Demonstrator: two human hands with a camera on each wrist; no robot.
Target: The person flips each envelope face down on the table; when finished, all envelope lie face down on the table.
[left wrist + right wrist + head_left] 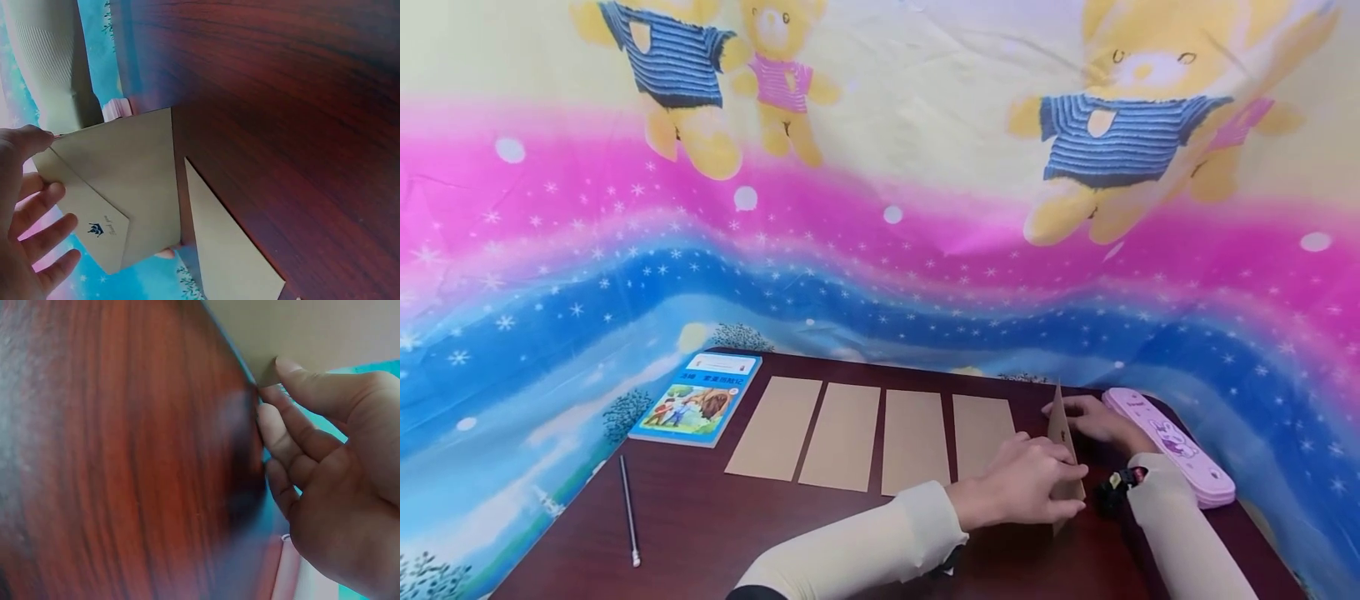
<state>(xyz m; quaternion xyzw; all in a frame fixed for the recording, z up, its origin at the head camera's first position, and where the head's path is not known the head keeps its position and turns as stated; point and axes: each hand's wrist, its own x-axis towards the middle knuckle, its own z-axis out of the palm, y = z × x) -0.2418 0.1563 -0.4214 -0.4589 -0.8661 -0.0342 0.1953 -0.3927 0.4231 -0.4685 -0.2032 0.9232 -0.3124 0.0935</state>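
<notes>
A brown kraft envelope (1060, 433) stands on edge above the right part of the table, its broad faces turned sideways. In the left wrist view its pointed flap (97, 219) bears a small dark crown and some lettering. My left hand (1022, 482) grips the near edge between thumb and fingers. At the far edge, my right hand (1097, 419) pinches a corner; the right wrist view shows the thumb (297, 378) on the envelope's face and fingers behind. Just left of it lies a row of several flat brown paper rectangles (913, 442), the rightmost partly hidden by my left hand.
A blue picture-covered book (696, 404) lies at the table's back left. Nearer, a dark pencil (628, 508) with a white end rests on the dark wooden table (700, 517). A pink pencil case (1176, 446) sits at the right edge, beside my right forearm. Patterned cloth hangs behind.
</notes>
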